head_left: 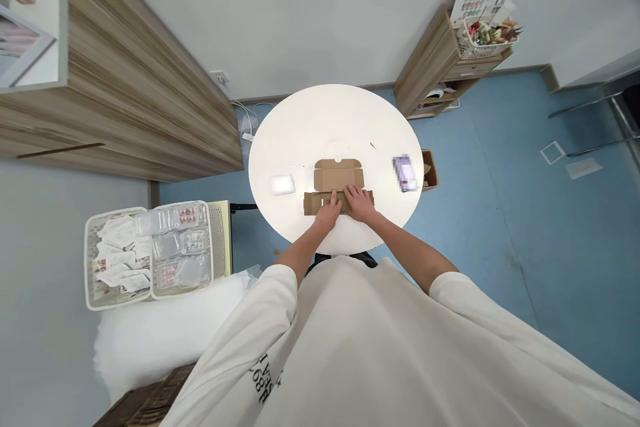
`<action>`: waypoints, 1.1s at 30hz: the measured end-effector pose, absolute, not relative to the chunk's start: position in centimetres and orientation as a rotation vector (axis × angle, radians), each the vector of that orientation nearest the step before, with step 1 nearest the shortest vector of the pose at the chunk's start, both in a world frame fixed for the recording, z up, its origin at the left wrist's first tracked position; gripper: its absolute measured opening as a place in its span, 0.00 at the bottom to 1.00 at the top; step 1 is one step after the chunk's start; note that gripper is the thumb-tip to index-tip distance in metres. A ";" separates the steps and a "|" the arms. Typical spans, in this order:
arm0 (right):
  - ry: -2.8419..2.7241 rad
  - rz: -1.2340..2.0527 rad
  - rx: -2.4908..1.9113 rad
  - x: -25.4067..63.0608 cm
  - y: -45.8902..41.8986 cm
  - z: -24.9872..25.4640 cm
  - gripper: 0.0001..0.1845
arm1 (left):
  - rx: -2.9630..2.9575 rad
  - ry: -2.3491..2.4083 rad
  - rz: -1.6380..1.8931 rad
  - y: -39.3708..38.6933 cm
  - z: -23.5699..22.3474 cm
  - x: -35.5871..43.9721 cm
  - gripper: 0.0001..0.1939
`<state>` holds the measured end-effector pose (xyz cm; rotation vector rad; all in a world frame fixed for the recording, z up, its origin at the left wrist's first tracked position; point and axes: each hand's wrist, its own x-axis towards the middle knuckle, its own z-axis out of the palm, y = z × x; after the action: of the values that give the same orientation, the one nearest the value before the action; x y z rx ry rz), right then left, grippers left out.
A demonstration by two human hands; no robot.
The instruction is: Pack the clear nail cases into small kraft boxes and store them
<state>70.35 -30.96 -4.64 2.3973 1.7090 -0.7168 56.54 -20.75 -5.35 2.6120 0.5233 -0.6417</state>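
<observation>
A brown cardboard mailer box [339,177], unfolded, lies on the round white table [330,113] in front of me. Its near strip is creased across the width, with small flaps at both ends. My left hand [329,211] rests on this near strip, fingers apart and pointing away from me. To its right, my right hand [359,203] presses on the same strip with spread fingers. Both thumbs lie towards the middle; the cardboard under the palms is hidden. A small white flat block [283,184] is left of the cardboard. A purple item [405,173], pixelated, lies to the right.
Left of me, white baskets [182,250] hold clear plastic cases and paper packets, beside white wrapping material [150,340]. A wooden cabinet [170,93] stands back left, a smaller one [430,53] back right. An open carton [429,170] sits beside the table's right edge.
</observation>
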 end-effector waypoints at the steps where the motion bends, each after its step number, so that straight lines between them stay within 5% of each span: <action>1: 1.704 -0.712 2.388 70.3 -30.9 -4.8 0.47 | 2.615 0.526 -0.634 -20.8 -5.3 56.5 0.31; 10: 1.638 -0.689 2.405 69.3 -30.7 -5.0 0.50 | 2.657 0.487 -0.589 -20.4 -5.7 55.7 0.29; 17: 1.637 -0.703 2.411 68.9 -30.6 -4.9 0.52 | 2.665 0.488 -0.460 -19.5 -5.0 52.7 0.36; 24: 1.670 -0.700 2.383 68.7 -30.5 -5.5 0.55 | 2.574 1.073 -0.276 -18.0 -4.7 48.3 0.44; 33: 1.673 -0.690 2.366 68.3 -30.7 -5.3 0.53 | 2.507 0.990 -0.304 -17.1 -5.3 49.3 0.37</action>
<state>68.25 -30.72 -5.26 2.3663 1.6728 -0.6896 49.30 -17.12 -5.33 2.5071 0.9898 -0.3043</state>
